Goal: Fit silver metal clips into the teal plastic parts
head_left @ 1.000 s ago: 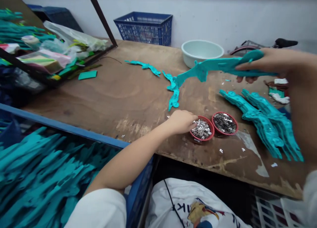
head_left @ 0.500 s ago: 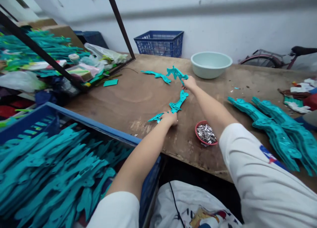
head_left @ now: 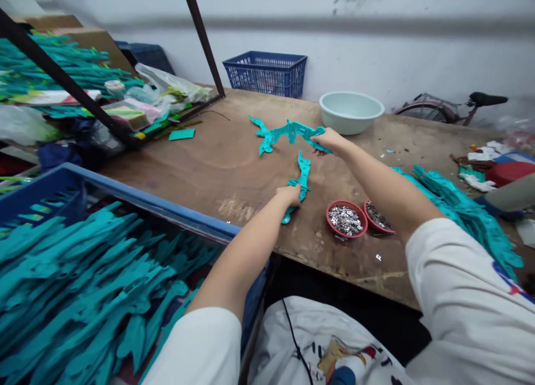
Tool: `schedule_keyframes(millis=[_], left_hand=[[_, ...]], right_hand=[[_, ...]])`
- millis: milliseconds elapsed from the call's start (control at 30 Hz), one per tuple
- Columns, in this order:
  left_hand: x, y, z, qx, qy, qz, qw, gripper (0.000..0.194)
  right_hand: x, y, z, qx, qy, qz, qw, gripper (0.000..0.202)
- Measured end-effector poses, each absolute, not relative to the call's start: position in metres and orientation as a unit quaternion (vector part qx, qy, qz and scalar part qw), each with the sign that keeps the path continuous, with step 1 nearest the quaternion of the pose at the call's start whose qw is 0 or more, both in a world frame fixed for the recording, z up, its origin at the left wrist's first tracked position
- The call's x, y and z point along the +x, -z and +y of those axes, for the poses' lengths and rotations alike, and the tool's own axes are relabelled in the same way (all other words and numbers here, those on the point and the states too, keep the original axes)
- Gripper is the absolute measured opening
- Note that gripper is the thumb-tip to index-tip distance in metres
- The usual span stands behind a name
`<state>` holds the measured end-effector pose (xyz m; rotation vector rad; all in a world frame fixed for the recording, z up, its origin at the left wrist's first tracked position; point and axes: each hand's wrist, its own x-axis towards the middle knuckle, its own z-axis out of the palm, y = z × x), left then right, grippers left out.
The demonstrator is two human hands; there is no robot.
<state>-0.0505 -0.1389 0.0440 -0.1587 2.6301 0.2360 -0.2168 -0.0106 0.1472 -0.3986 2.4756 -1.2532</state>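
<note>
My left hand (head_left: pixel 289 196) is closed on a teal plastic piece (head_left: pixel 305 173), gripping it near its lower end, close to the table's front edge. Farther back, my right hand (head_left: pixel 327 140) grips the right end of another teal piece (head_left: pixel 292 131), which stretches to the left. The left end of that piece meets or overlaps a third teal piece (head_left: pixel 264 137); whether they are joined I cannot tell. Right of my left hand stand a red bowl of small metal parts (head_left: pixel 345 219) and a second red bowl (head_left: pixel 378 218), partly behind my right forearm.
A blue crate (head_left: pixel 152 206) full of teal pieces is at the left front. Stacked teal pieces (head_left: pixel 468 206) lie at right. A pale basin (head_left: pixel 351 113) and a blue basket (head_left: pixel 266 76) stand at the back. A dark post (head_left: pixel 203 39) rises at back left.
The piece in my right hand has swung flatter and now meets the far piece. My left hand's piece has turned more upright. The second red bowl has come into view.
</note>
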Motion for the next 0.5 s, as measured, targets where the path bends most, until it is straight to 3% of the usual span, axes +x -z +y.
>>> schedule_keyframes(millis=[300, 500], left_hand=[[-0.051, -0.046, -0.131, -0.028, -0.135, 0.977, 0.160, 0.056], [-0.051, -0.050, -0.132, -0.052, -0.131, 0.983, 0.115, 0.062]], right_hand=[[-0.140, -0.212, 0.093, -0.175, 0.388, 0.872, 0.241, 0.035], [-0.091, -0.237, 0.203, -0.180, 0.490, 0.845, 0.119, 0.032]])
